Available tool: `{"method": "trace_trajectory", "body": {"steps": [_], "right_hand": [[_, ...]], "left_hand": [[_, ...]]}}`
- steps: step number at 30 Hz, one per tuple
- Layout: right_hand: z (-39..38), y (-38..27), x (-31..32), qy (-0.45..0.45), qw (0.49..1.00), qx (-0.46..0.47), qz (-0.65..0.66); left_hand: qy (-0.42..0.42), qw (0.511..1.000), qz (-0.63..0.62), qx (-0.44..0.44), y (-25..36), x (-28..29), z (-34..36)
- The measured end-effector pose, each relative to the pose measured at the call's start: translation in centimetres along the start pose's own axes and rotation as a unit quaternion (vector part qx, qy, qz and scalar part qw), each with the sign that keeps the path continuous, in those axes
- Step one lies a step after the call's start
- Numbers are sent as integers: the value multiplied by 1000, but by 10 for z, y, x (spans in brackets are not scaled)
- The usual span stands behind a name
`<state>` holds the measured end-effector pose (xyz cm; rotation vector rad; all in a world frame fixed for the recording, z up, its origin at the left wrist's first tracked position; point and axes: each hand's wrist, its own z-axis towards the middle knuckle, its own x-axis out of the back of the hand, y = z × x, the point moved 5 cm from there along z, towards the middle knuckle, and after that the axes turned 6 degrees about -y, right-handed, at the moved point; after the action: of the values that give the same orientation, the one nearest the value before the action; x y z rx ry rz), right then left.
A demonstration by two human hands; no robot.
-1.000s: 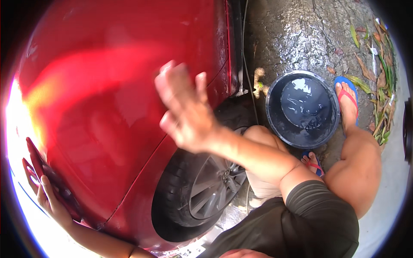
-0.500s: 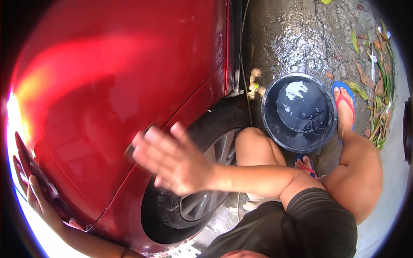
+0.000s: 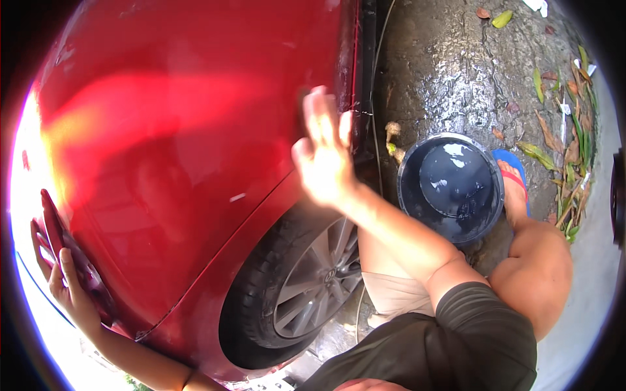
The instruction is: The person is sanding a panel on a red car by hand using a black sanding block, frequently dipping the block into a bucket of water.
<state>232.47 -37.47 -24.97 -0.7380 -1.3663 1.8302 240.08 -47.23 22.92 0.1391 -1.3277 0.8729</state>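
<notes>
Lying beneath the right grip [image 3: 327,171], wide-spread but hold unclear, the red car [image 3: 189,176].

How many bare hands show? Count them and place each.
2: the left hand at the far-left side of the glossy red car; the right hand above its round black tyre.

The car [image 3: 163,163] at upper left has smooth, glossy red painted bodywork, and the lamp [image 3: 78,267] at far left looks like shiny plastic. At centre, a dull black rubber tyre [image 3: 248,303] rings a grey metal wheel [image 3: 295,289]. The bucket [image 3: 456,229] right of centre looks like smooth black plastic. The ground [image 3: 417,91] at upper right is rough, glistening wet. At lower right, the shirt [image 3: 450,345] is matt dark cloth.
</notes>
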Motion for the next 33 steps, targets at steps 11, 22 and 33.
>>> {"method": "trace_trajectory", "body": {"steps": [11,22,33], "right_hand": [[21,-17,1,42,999,-16,21],[22,-34,-2,-20,999,7,-29],[37,-39,7,5,999,-2,44]], "left_hand": [[-18,998,2,56,5,-2,-4],[-23,1000,3,17,-9,8,-5],[-14,999,10,38,-7,7,-5]]}}
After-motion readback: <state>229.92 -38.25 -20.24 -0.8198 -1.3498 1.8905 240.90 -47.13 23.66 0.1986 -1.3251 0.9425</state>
